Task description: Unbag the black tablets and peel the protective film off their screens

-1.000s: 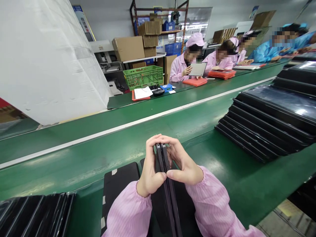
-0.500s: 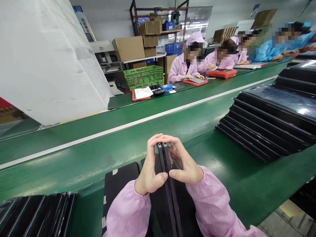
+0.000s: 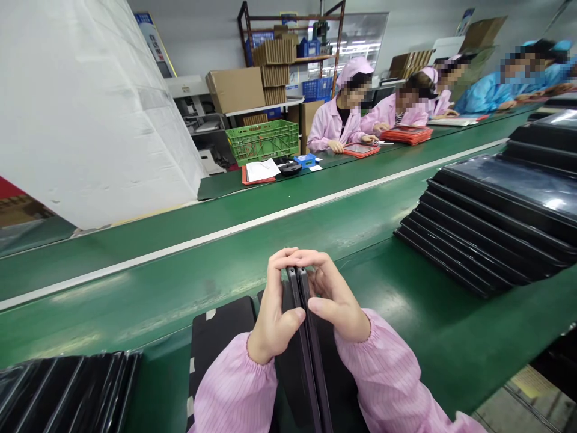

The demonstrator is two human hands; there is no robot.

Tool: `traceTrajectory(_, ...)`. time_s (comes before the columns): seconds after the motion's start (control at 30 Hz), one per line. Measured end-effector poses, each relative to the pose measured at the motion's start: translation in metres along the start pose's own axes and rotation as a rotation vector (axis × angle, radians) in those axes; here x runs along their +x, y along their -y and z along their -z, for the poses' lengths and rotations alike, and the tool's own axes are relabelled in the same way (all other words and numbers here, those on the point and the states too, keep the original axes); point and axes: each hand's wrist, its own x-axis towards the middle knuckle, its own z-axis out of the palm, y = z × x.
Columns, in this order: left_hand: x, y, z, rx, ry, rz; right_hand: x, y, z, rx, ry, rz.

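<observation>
Two thin dark tablets stand on edge side by side in front of me, the left tablet [image 3: 306, 355] close against the right tablet [image 3: 321, 385]. My left hand [image 3: 276, 310] is closed around the far end of the pair from the left, thumb on the near edges. From the other side my right hand [image 3: 340, 300] grips the same pair, its fingers meeting the left ones over the far end. Beneath them lie flat black pads, and one black pad [image 3: 223, 331] at the left carries pale tape pieces along its side.
A tall stack of wrapped black tablets [image 3: 487, 219] stands at the right; a leaning row of similar ones [image 3: 67, 391] is at lower left. Across the green bench [image 3: 180, 258] are a green crate [image 3: 264, 141], papers [image 3: 262, 170] and several seated co-workers handling red-edged devices [image 3: 362, 150].
My hands and the two tablets have come down slightly toward me, still held together. Across the bench, the nearest co-worker's hands and the device before them have shifted.
</observation>
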Motion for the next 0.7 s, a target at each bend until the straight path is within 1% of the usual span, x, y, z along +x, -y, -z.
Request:
traceTrajectory(0.07,-0.002,-0.002,-0.001,-0.054,-0.018,0.007,-0.003,0.001,-0.007,-0.003,-0.053,0.025)
traceTrajectory(0.2,-0.004,-0.004,-0.003,-0.085,-0.02,0.026,-0.006,0.005,-0.013,-0.008,-0.089,0.051)
traceTrajectory(0.3,-0.003,-0.004,-0.004,-0.067,-0.006,0.012,-0.008,0.007,-0.013,-0.009,-0.087,0.048)
traceTrajectory(0.43,-0.002,-0.003,-0.006,-0.102,0.015,-0.028,-0.008,0.008,-0.011,0.007,-0.085,0.048)
traceTrajectory(0.6,-0.004,0.0,-0.006,-0.111,-0.005,-0.037,-0.008,0.008,-0.012,0.013,-0.083,0.054)
traceTrajectory(0.7,-0.006,0.001,-0.007,-0.124,-0.023,-0.059,-0.007,0.008,-0.014,0.009,-0.092,0.083)
